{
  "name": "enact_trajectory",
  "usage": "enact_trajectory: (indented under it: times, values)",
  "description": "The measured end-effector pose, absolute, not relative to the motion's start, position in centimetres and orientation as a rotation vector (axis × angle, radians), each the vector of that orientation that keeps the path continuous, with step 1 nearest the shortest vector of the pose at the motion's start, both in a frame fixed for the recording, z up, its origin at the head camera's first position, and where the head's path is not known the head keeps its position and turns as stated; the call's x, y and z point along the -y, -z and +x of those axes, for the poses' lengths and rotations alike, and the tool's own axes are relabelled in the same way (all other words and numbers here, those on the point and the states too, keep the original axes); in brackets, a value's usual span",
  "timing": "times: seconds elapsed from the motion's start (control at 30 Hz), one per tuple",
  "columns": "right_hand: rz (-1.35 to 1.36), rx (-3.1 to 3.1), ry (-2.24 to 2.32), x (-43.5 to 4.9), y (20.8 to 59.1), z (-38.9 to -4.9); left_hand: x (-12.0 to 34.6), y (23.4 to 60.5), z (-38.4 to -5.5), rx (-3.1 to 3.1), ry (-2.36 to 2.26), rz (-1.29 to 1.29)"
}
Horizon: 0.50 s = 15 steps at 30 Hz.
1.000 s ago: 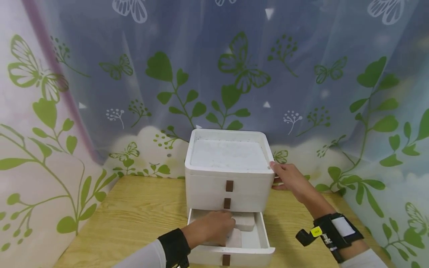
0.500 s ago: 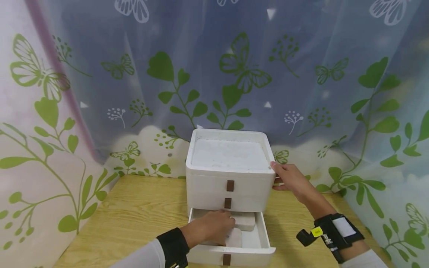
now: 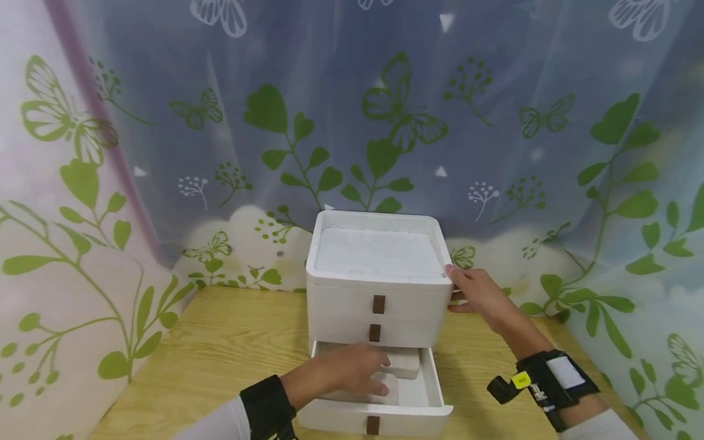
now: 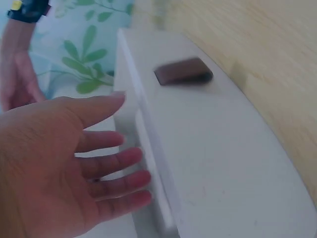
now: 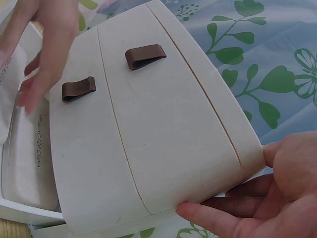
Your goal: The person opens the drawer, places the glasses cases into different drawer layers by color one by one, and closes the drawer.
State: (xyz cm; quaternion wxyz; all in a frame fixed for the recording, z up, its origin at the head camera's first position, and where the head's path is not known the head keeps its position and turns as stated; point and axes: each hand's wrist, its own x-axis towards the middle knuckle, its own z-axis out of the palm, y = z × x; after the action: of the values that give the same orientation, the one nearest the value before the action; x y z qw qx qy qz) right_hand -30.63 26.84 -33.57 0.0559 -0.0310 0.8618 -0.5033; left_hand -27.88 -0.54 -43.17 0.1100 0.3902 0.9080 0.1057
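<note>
A white drawer cabinet point(image 3: 379, 315) with brown pull tabs stands on the table, its bottom drawer point(image 3: 426, 394) pulled out. In that drawer lie two pale, flat, round-cornered cases: a rear case point(image 5: 37, 168), with small print on it, and a front case point(image 3: 392, 386). My left hand point(image 3: 352, 370) is over the drawer with fingers spread apart and nothing between them, partly covering the cases. In the left wrist view its fingertips are near the drawer wall. My right hand point(image 3: 478, 296) touches the cabinet's right side, thumb at the top rim and fingers extended along the side.
The wooden table point(image 3: 231, 342) extends on both sides of the cabinet. Behind it hangs a blue and white curtain point(image 3: 308, 73) with green leaves and butterflies. A shallow tray top point(image 3: 379, 250) crowns the cabinet. Both wrists wear black straps.
My left hand's curled fingers have let go of the front case and spread, and the hand has shifted slightly left. My right hand stays on the cabinet.
</note>
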Motion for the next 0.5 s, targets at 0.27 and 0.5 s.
enact_trajectory:
  times: [0.27,0.5]
  values:
    - [-0.107,-2.607,1.528,-26.8,33.6,-30.5,1.8,43.0,-25.5,-2.358,-1.107,1.018]
    - [-0.11,-2.617,1.529,-26.8,33.6,-30.7,3.0,44.1,-22.9,-1.946,-1.435,0.839]
